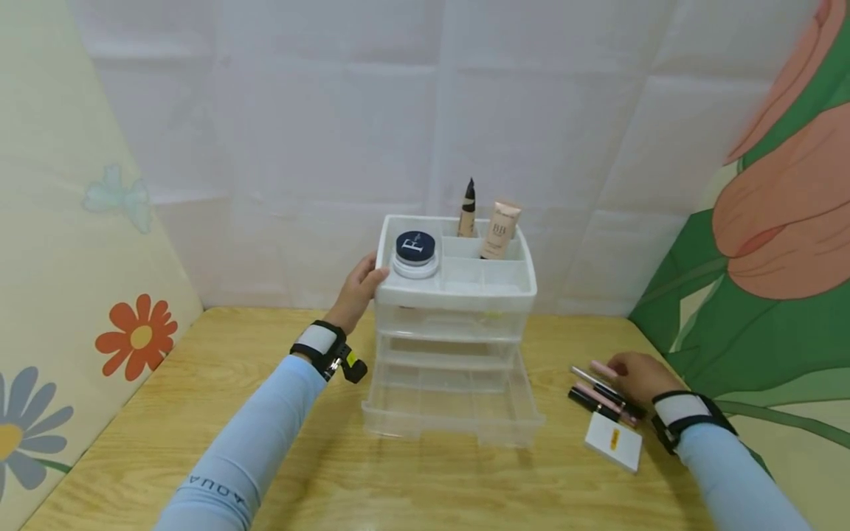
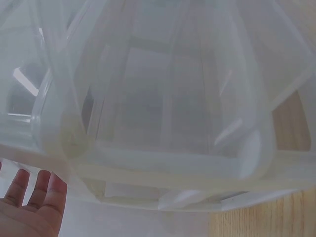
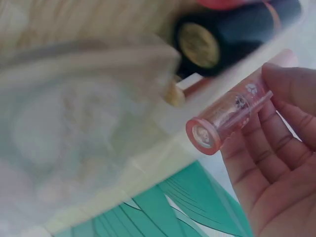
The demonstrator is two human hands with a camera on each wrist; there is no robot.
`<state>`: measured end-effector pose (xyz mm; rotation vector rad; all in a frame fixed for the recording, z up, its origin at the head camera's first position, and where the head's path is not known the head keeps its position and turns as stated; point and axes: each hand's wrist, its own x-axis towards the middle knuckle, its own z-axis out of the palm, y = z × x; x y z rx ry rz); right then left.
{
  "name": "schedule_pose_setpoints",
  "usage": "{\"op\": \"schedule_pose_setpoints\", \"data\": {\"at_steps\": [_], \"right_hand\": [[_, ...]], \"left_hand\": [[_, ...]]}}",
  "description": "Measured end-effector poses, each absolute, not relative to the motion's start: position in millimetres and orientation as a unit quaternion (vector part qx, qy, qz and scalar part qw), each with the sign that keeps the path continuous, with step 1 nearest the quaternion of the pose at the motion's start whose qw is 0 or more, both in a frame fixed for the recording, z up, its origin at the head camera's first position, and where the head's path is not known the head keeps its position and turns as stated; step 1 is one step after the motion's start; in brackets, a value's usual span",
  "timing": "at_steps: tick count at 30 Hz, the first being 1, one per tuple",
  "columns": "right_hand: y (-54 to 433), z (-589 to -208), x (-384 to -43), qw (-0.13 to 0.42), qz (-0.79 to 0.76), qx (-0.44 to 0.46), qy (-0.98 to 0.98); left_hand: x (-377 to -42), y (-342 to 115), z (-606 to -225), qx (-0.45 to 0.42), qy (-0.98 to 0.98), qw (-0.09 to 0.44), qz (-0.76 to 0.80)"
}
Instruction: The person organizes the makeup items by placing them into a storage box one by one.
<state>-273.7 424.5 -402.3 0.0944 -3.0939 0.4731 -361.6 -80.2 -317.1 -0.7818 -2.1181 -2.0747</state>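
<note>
A storage box (image 1: 456, 302) with a white top tray and see-through drawers stands mid-table, its lowest drawer (image 1: 458, 424) pulled out. At the box's upper left side, my left hand (image 1: 358, 291) touches it; the left wrist view shows the fingers (image 2: 42, 195) nearly straight against the edge. My right hand (image 1: 643, 380) pinches a pink lip gloss tube (image 3: 229, 116) between thumb and fingers. Just beneath lie several slim cosmetic tubes (image 1: 591, 398), black, pink and silver. A white square case (image 1: 614, 441) with a yellow label is in front of them.
The top tray bears a round compact (image 1: 415, 248) with a dark lid, a BB cream tube (image 1: 500, 232) and a black-tipped pen (image 1: 468, 210). A white sheet (image 1: 319, 147) hangs behind the wooden table (image 1: 279, 457); painted panels (image 1: 783, 243) flank it.
</note>
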Motion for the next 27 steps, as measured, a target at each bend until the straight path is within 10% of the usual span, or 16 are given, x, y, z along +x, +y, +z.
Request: {"op": "schedule_pose_setpoints", "data": {"at_steps": [27], "right_hand": [[314.7, -254.0, -222.4, 0.129, 0.047, 0.231, -0.963]], "left_hand": [[-364.2, -82.8, -318.8, -0.253, -0.688, 0.038, -0.679]]}}
